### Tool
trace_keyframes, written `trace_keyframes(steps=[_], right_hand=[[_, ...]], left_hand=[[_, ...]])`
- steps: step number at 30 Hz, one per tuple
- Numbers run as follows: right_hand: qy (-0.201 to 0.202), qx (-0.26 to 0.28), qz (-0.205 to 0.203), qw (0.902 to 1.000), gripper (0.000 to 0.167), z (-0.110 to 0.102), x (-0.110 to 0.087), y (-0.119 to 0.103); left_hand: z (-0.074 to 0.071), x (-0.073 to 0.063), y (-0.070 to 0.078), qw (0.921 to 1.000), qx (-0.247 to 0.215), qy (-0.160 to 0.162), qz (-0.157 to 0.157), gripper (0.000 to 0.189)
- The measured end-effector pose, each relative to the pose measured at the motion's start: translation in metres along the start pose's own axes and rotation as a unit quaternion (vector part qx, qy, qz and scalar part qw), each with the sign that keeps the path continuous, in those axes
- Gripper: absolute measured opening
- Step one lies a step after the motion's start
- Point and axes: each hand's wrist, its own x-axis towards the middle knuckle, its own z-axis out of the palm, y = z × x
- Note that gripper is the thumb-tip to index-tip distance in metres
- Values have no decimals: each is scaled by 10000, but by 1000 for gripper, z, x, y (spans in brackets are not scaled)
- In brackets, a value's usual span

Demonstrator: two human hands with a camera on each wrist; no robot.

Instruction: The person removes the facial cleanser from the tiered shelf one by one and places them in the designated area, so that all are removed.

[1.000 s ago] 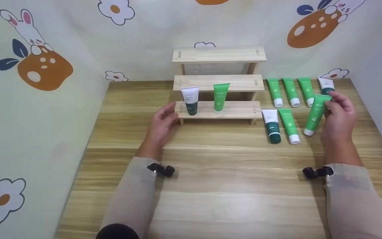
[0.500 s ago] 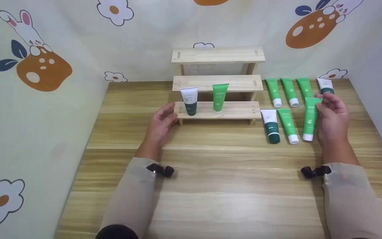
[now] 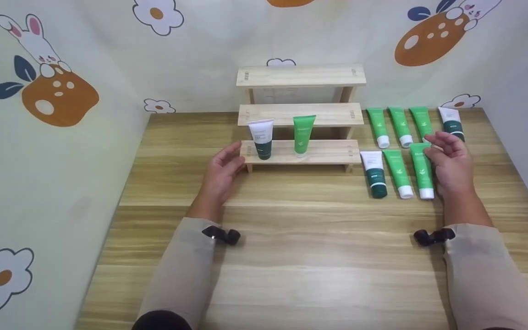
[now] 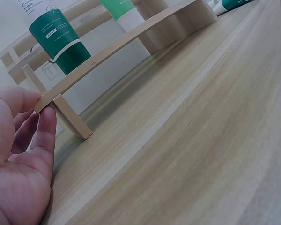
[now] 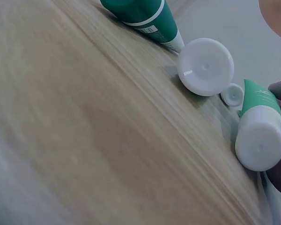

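Note:
With thumb and fingers, my left hand (image 3: 221, 178) pinches the left end of the lowest step of a three-tier wooden display stand (image 3: 332, 151); the left wrist view shows the thumb and fingertips at the board's corner. My right hand (image 3: 455, 166) holds a green squeeze tube (image 3: 422, 173) by its flat top end, white cap towards me, low over the table at the right end of the front row. Two tubes stand upright on the lowest step: a white and dark green one (image 3: 262, 137) and a green one (image 3: 303, 137).
Left of the held tube lie a green tube (image 3: 398, 174) and a white and dark green tube (image 3: 375, 175). Behind them is a back row of several tubes, including a green one (image 3: 378, 128) and a white and dark green one (image 3: 451, 123). Patterned cloth walls (image 3: 200, 59) border the wooden table (image 3: 314, 247).
My right hand has moved left and slightly down with the green tube, bringing it beside the front row and turning it more in line. My left hand has stayed on the stand.

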Motion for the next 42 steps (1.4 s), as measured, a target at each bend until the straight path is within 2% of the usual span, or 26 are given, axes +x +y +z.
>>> trace_keyframes(steps=[5,11,18,27,29,36,42], right_hand=[[-12,-511,132,9986,43,1,0,2],[-37,-1052,171,9943,38,3,-1,3],[-149,-1806,212,9832,37,5,-1,2],[-253,-2716,68,9621,35,5,1,7],[-209,-2836,50,9587,33,6,1,8],[92,-2656,-157,9639,33,8,0,12],[292,-2571,58,9659,30,8,-2,6]], left_hand=[[-1,0,-2,10000,-9,-32,20,49],[0,-1,-1,10000,20,8,-1,49],[-1,0,-1,10000,-42,16,6,50],[-1,1,-2,10000,30,7,-27,50],[-1,1,-1,10000,15,21,-39,50],[0,1,-2,10000,-52,11,19,50],[1,0,0,10000,-23,1,-38,51]])
